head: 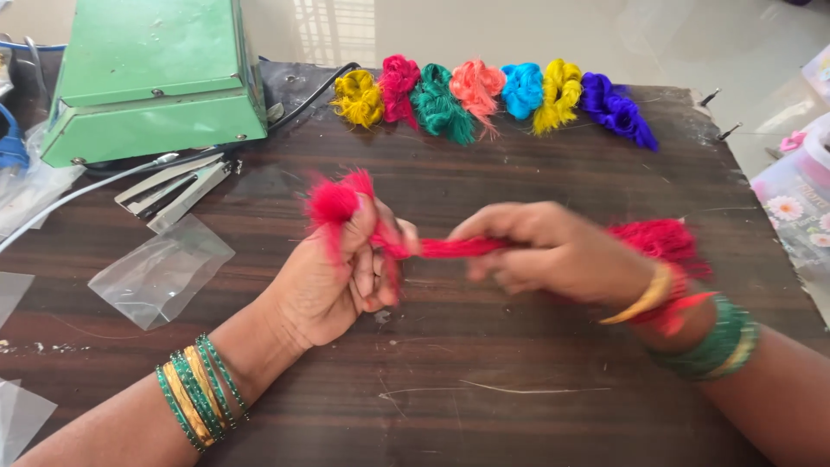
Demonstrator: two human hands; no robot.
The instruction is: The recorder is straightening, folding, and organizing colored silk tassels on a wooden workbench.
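view: head cam, looking down at a dark wood table (484, 415)
step: judging by the grip, mid-twist of a red thread bundle (450, 248), stretched taut between both hands at frame centre
next move calls for: likely steady tension on both ends so the strands don't slip; a judgement only
left hand (333, 281): curled into a fist left of centre, fingers pressed tight on one end of the bundle; a frayed red tuft (335, 201) sticks out above the thumb
right hand (545, 251): right of centre, fingers closed in a pinch around the other end; loose red strands (661, 239) trail over the wrist to the bangles
bundle position: just above the table; can't tell if it touches the surface
upper centre: row of seven finished thread bundles (484, 95) along the far table edge, in yellow, pink, green, coral, blue, yellow, purple
upper left: green box-shaped machine (151, 78), black cable running off it
left: clear plastic pouch (160, 272) lying flat, metal clip-like tool (173, 190) above it
motion: right fingers slightly blurred
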